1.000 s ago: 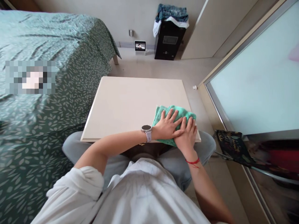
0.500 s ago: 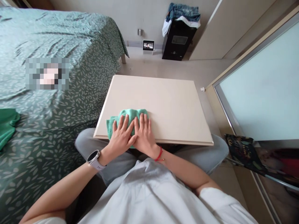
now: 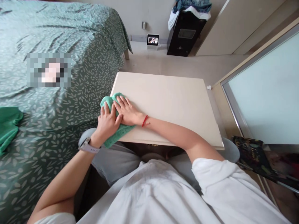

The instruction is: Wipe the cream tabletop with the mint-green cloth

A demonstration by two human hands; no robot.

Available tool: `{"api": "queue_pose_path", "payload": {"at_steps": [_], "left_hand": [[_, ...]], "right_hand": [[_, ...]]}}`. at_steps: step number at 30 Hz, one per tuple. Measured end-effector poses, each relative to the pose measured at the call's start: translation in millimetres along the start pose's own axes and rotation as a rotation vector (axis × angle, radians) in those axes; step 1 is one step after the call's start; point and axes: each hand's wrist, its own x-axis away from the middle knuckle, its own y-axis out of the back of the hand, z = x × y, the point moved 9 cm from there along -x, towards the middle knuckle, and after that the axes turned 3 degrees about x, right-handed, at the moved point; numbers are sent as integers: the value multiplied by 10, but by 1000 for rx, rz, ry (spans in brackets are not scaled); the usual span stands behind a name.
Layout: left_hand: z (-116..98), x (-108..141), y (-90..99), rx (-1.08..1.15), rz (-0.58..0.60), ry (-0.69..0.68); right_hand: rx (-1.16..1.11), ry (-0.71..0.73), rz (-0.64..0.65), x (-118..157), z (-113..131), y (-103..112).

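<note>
A green cloth (image 3: 119,133) lies bunched on the left edge of a cream tabletop (image 3: 170,102), and its lower corner hangs over the near edge. My left hand (image 3: 107,123) presses on the cloth with its fingers laid out, a watch on that wrist. Beside it, touching it at the thumb, my right hand (image 3: 128,112) rests flat on the cloth's upper part, fingers stretched toward the left edge. A red string bracelet (image 3: 145,120) circles the right wrist. Both hands are open, and the cloth beneath them is partly hidden.
On the left stands a bed (image 3: 93,37) with a leaf-patterned sheet, another green cloth (image 3: 9,127) and a pixelated patch on it. A small screen (image 3: 153,40) and a black cabinet (image 3: 185,34) stand by the wall. Frosted sliding doors (image 3: 268,87) and a dark bag (image 3: 252,152) are at right.
Both hands have slid the cloth left and away from me, from the near left part of the tabletop to its left edge. My right forearm now reaches across the top.
</note>
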Motion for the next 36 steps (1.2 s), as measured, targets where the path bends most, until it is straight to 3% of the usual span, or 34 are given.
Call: {"api": "queue_pose_path", "payload": {"at_steps": [4, 8, 12, 15, 20, 28, 36], "left_hand": [[52, -773, 67, 100, -27, -107], [10, -1381, 102, 103, -12, -152], [-85, -1724, 119, 41, 14, -62], [-280, -1853, 140, -28, 14, -32], [-884, -2024, 49, -83, 38, -100], [-2093, -2344, -384, 15, 80, -260], [-3187, -2437, -685, 14, 131, -399]], "right_hand": [[-56, -76, 43, -516, -471, 91], [-84, -170, 86, -813, -896, 247], [-108, -256, 74, -906, -1227, 345], [-142, -311, 35, -868, -1461, 392], [-141, -428, 34, -539, -1998, 444], [-125, -552, -64, 364, -3080, 643], [-51, -699, -103, 1261, -3766, 940]]}}
